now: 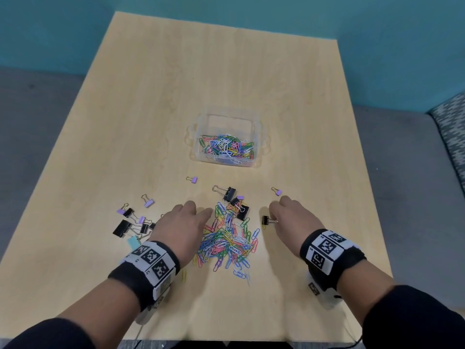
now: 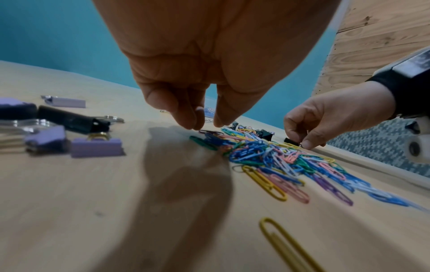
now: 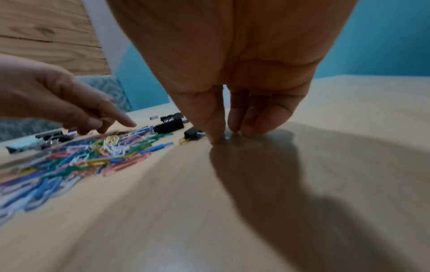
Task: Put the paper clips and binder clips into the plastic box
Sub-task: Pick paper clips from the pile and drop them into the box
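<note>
A clear plastic box (image 1: 256, 137) stands at mid-table with colourful paper clips (image 1: 227, 147) in it. Nearer me lies a large pile of paper clips (image 1: 229, 240) (image 2: 279, 156) (image 3: 93, 152), with black binder clips (image 1: 237, 204) on its far end. My left hand (image 1: 201, 210) (image 2: 204, 126) reaches down at the pile's left edge, thumb and fingertips slightly apart and holding nothing. My right hand (image 1: 274, 215) (image 3: 227, 136) pinches the wire handle of a small black binder clip (image 1: 265, 219) (image 3: 192, 133) that lies on the table right of the pile.
A cluster of black, purple and mint binder clips (image 1: 133, 224) (image 2: 69, 132) lies left of my left hand. Single purple clips (image 1: 193, 179) (image 1: 276, 191) (image 1: 148, 201) are scattered between pile and box. The table's right edge (image 1: 364, 210) is near my right hand.
</note>
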{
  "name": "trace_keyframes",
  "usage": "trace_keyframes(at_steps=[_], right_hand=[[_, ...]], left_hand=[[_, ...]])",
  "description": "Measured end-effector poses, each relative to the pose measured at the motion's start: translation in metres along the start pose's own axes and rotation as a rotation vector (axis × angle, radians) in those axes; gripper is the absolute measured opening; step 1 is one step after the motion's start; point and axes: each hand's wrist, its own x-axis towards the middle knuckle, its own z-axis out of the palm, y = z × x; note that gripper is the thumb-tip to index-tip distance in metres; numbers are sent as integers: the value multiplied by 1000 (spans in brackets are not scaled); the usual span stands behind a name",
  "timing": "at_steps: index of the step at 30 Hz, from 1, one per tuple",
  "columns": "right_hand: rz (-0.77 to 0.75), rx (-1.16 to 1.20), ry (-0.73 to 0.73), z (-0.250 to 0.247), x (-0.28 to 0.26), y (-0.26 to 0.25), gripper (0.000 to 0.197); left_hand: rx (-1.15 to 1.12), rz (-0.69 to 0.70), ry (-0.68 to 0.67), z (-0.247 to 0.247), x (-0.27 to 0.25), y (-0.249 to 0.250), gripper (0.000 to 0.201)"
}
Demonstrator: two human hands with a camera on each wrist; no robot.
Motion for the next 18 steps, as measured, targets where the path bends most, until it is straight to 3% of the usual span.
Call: trace_keyframes(at_steps=[8, 18], right_hand=[[-49, 58, -74, -6, 12, -13, 19], [-137, 68, -65, -3, 19, -19, 14]], left_hand=[[36, 29, 4, 3, 3, 5, 53], [41, 57, 37, -4, 14, 18, 32]])
